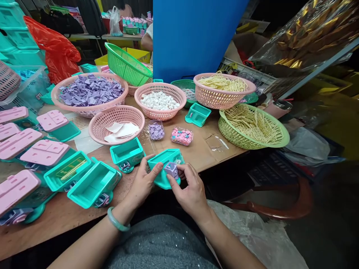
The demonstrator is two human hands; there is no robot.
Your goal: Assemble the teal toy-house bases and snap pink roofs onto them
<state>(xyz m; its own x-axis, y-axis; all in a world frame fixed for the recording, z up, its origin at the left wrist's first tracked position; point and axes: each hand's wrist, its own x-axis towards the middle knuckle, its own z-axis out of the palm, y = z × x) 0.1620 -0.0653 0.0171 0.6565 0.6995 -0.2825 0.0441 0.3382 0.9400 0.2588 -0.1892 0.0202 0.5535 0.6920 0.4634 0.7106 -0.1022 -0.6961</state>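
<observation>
Close to the table's front edge, my left hand (143, 181) grips a small teal plastic box (162, 181), tilted toward me, by its left side. Pinched between the thumb and fingers of my right hand (192, 188) is a hollow purple plastic part (171, 169), held against the side of the box. I cannot tell whether it is attached there. A small white piece shows on the box beside my right fingertips. Just left of my hands stands another open teal box (127, 152) with a purple part at its front.
Baskets at the back hold purple parts (91, 91), white pieces (159, 101) and straw-like strands (223, 83). Two clear tubs, one with purple pieces (156, 131), one with pink pieces (182, 136), sit ahead. Teal boxes with pink lids (45, 152) crowd the left.
</observation>
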